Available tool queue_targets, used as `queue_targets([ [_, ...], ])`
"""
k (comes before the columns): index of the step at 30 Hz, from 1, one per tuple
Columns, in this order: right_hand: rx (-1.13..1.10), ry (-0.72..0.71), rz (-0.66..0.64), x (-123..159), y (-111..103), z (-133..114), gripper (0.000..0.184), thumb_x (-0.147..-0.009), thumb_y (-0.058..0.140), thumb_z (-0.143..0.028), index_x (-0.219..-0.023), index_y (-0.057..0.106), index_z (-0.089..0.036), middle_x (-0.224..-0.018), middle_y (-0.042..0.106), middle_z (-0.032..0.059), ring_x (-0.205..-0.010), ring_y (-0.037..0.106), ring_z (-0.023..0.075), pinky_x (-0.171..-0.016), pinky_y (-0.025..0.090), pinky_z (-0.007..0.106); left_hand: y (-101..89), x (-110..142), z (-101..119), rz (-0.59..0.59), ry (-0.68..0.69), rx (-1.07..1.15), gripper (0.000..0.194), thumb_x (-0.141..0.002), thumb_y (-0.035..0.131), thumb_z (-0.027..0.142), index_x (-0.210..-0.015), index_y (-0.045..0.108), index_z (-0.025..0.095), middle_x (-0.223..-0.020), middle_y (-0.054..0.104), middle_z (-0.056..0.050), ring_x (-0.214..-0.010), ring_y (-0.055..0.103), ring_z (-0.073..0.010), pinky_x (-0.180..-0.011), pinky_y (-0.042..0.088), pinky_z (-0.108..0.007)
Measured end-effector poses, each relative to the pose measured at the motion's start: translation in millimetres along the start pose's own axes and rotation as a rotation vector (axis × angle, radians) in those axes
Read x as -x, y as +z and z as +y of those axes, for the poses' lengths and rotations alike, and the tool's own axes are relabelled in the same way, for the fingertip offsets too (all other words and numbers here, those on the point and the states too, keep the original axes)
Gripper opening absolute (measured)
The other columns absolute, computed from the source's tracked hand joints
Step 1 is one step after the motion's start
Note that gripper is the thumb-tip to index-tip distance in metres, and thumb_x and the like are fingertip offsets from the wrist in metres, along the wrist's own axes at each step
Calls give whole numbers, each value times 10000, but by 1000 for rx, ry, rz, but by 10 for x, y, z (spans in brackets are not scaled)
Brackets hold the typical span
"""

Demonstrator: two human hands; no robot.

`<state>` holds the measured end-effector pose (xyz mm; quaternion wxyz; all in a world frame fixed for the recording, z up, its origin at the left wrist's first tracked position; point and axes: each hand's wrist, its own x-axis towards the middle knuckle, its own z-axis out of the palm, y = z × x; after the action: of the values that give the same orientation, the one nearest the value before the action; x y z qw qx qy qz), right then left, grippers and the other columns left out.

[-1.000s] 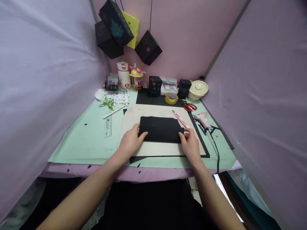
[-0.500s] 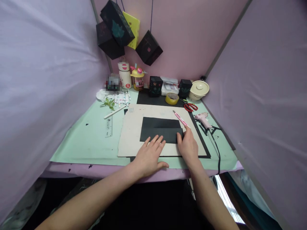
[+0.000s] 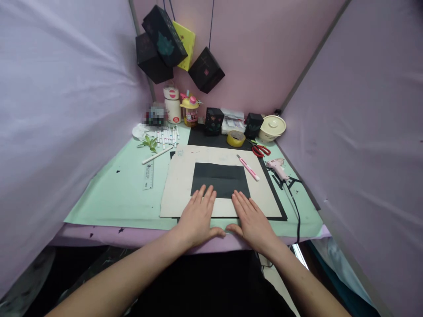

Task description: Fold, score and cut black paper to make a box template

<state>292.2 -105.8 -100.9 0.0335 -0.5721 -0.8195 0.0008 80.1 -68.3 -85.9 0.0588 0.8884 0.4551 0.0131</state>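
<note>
A black sheet of paper [image 3: 219, 176] with a crease across it lies on a cream board [image 3: 178, 193]. My left hand [image 3: 197, 215] rests flat with spread fingertips on the sheet's lower left edge. At the lower right edge, the fingers of my right hand [image 3: 250, 218] lie stretched out on the paper. Neither hand grips anything. A pink utility knife [image 3: 248, 167] lies on the board just right of the sheet, its tip pointing to the back left.
On the right lie a pink glue gun [image 3: 278, 168] with a cord and red scissors [image 3: 261, 151]. Yellow tape [image 3: 235, 138], a lidded bowl [image 3: 272, 127] and a bottle [image 3: 172, 105] stand behind. A ruler [image 3: 148, 175] and markers [image 3: 167, 135] lie left. Black boxes [image 3: 206, 70] hang above.
My right hand has let go of the utility knife, which now lies on the board, and has come left and flat onto the paper's edge. My left hand has shifted slightly left.
</note>
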Motion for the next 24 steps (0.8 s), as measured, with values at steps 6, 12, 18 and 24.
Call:
queue_targets([
  [6,28,130,1,183,4,164,903,-899,408,-687,-1567,176,-127,-1603,244,136,-1487,228,276,-1183,242,505,-20,104,-126,59,-84,-25,1144,-706,509,824,-1503,300,30,-1593,191,-231,-1487,161,-355,-1199,207,-477],
  [12,14,205,69,219,91,147,856,-903,415,-675,-1542,275,-123,-1588,285,143,-1469,270,306,-1166,242,541,1,116,-199,55,-176,-54,1178,-698,532,817,-1503,288,-8,-1582,153,-262,-1483,133,-390,-1192,187,-527],
  [18,-133,136,253,125,-30,423,609,-941,451,-568,-1387,510,-157,-1447,521,154,-1377,422,317,-1117,335,522,-202,145,-295,47,-182,-60,1026,-780,497,781,-1463,393,22,-1561,260,-253,-1460,229,-397,-1173,232,-541],
  [24,-216,333,321,-551,-305,930,497,-960,469,-435,-1306,540,-86,-1241,615,200,-1178,561,301,-992,426,428,-546,-381,-132,207,-1,-64,728,-890,540,582,-1441,435,118,-1585,278,-176,-1482,199,-328,-1202,172,-483],
])
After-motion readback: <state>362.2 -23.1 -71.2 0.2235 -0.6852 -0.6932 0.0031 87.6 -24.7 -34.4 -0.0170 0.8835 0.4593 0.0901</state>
